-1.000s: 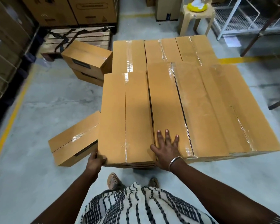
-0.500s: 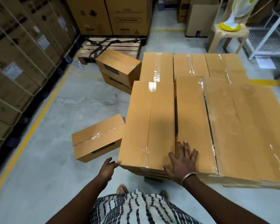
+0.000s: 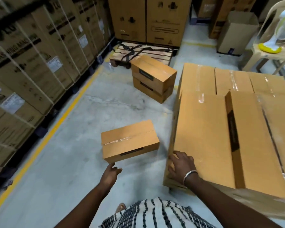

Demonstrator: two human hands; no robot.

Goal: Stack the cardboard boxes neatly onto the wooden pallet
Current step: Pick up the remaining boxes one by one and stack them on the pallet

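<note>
A layer of long taped cardboard boxes (image 3: 204, 129) fills the right side, stacked on a pallet that is almost wholly hidden beneath them. My right hand (image 3: 182, 165), with a metal bangle on its wrist, rests on the near left corner of the nearest box, fingers draped over its edge. One loose taped box (image 3: 130, 140) lies on the floor to the left of the stack. My left hand (image 3: 111, 173) hovers just in front of that box, fingers relaxed, holding nothing. Two more boxes (image 3: 153, 76) sit one on the other further back.
A bare wooden pallet (image 3: 143, 53) with black straps lies at the back, in front of tall cartons (image 3: 146, 20). Strapped appliance cartons (image 3: 31, 55) line the left wall behind a yellow floor line (image 3: 56, 129). A plastic stool (image 3: 266, 55) stands at the far right.
My view has swung left. My left hand left the stack's corner and moved toward the loose floor box. My right hand slid from the box top to the stack's near left corner.
</note>
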